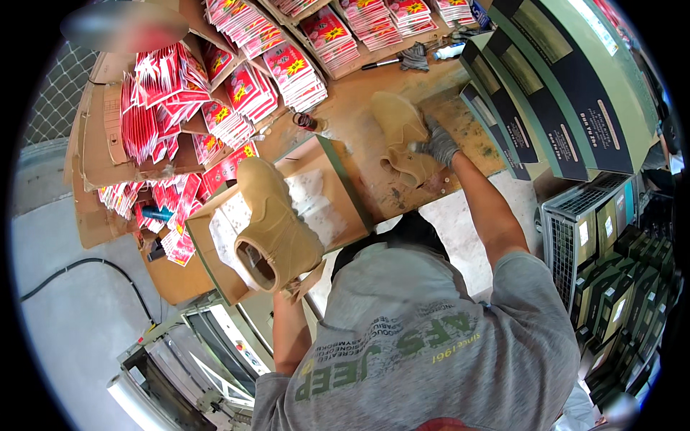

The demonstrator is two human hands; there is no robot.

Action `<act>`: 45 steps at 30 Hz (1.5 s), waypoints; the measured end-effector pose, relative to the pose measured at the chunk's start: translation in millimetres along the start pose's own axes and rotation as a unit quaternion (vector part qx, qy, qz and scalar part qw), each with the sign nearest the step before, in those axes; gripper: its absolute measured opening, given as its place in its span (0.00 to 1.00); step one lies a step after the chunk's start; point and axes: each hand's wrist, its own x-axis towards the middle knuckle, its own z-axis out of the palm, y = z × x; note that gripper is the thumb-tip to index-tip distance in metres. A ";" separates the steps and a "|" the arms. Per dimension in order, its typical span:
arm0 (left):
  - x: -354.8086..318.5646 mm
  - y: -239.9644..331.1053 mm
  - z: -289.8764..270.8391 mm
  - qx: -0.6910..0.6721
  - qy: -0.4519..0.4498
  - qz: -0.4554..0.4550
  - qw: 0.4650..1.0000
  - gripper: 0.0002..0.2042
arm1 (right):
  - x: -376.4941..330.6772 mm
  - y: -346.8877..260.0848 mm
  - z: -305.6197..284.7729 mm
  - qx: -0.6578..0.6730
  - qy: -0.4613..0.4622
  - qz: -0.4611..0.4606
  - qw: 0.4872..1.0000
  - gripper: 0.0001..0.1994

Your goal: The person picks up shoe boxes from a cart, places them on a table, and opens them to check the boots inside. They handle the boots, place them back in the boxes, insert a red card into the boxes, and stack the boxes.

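A tan high-top boot (277,223) is raised over the open shoebox (345,179), its ankle opening toward me. My left hand (298,287) holds it from below; the boot hides most of the fingers. On the wooden table to the right lies a second tan boot (397,118), its toe pointing away. My right hand (438,146), in a grey knit glove, grips this boot at its right side with curled fingers. White printed tissue paper (316,205) lines the shoebox.
Red printed packets (295,75) fill cardboard trays at the left and back. A marker (381,64), a grey glove (415,57) and a dark coil (305,121) lie on the table (352,108). Dark green shoeboxes (568,100) stand at right, above a wire crate (560,237).
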 end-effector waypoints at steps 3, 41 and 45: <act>5.7 0.3 8.5 0.003 -0.017 -0.014 1.000 0.21 | 8.6 19.7 6.6 0.163 0.039 0.041 0.985 0.49; 94.6 -36.5 6.9 0.008 -0.338 -0.160 0.927 0.43 | -185.8 -150.6 145.9 0.538 0.207 -0.064 0.814 0.39; 94.9 -32.0 -2.0 0.024 -0.318 -0.114 0.941 0.41 | -175.4 -162.6 145.9 0.571 0.161 -0.068 0.802 0.39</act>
